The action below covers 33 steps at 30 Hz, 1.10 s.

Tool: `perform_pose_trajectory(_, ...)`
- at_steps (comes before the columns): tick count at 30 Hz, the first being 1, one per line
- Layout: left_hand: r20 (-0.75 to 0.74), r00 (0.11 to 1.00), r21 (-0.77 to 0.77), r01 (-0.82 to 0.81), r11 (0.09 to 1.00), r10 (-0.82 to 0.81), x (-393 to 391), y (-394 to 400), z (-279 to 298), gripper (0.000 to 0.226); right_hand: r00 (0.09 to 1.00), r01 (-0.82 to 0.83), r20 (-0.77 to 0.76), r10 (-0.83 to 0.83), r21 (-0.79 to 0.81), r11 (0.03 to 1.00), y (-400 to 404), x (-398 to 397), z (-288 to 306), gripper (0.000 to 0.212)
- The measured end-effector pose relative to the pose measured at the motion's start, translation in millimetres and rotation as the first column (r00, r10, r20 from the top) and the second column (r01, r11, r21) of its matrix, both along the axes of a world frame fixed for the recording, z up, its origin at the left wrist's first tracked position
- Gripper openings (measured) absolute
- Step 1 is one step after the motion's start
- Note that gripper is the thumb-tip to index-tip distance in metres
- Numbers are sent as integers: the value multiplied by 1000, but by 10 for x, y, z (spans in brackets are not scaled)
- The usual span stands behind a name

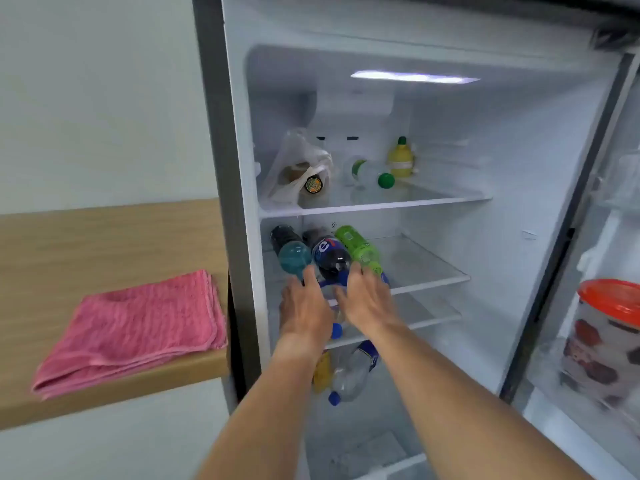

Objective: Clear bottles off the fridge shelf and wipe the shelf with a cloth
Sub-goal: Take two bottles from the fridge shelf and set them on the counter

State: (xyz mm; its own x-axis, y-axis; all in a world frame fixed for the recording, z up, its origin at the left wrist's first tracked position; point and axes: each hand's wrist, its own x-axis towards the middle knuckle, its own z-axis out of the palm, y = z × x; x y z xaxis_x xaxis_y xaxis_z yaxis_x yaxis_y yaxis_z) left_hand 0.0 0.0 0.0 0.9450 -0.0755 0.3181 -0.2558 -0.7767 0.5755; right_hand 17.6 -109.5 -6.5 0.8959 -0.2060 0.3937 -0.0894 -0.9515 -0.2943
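Inside the open white fridge, three plastic bottles lie side by side at the left of the clear glass middle shelf point(429, 280): a teal-bottomed dark bottle point(292, 254), a dark cola bottle point(329, 256) and a bright green bottle point(360, 251). Both hands reach toward them, fingers loosely spread, gripping nothing; the left hand point(304, 310) is below the teal one, the right hand point(367, 299) touches the green one. A folded pink cloth point(135, 327) rests on the wooden counter point(69, 244) beside the fridge.

Both hands point(337, 303) open, reaching bottles point(327, 252) on fridge shelf point(429, 284).
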Motion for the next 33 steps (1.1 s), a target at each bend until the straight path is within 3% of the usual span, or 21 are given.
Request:
perform_pose_trajectory(5,-60,995,132,-77,988,85,521,-39,-199,50,988,152,16,-151,-85,985,-74,445,-87,56)
perform_pose_trajectory(10,63,998,205,-29,978,17,636,-23,-259,35,982,168,-25,-185,-306,937,-66,592,-171,51)
perform_pose_trajectory(15,174,984,140,5,990,-30,397,80,-258,29,989,148,77,-128,-382,912,-7,334,-176,53)
perform_pose_trajectory(19,274,960,66,41,997,-57,27,86,-93,26,990,75,134,-37,-289,954,-53,-61,96,48)
perform_pose_trajectory(24,389,919,6,68,998,-65,-398,183,461,22,972,-98,210,106,-47,994,-56,-594,730,39)
perform_pose_trajectory(29,444,884,-64,191,980,-143,-937,340,1196,25,978,-78,201,58,94,992,59,-1158,1440,44)
perform_pose_trajectory(33,493,862,-125,201,972,-115,-1339,444,1677,25,978,-89,198,71,82,993,168,-1577,1893,47)
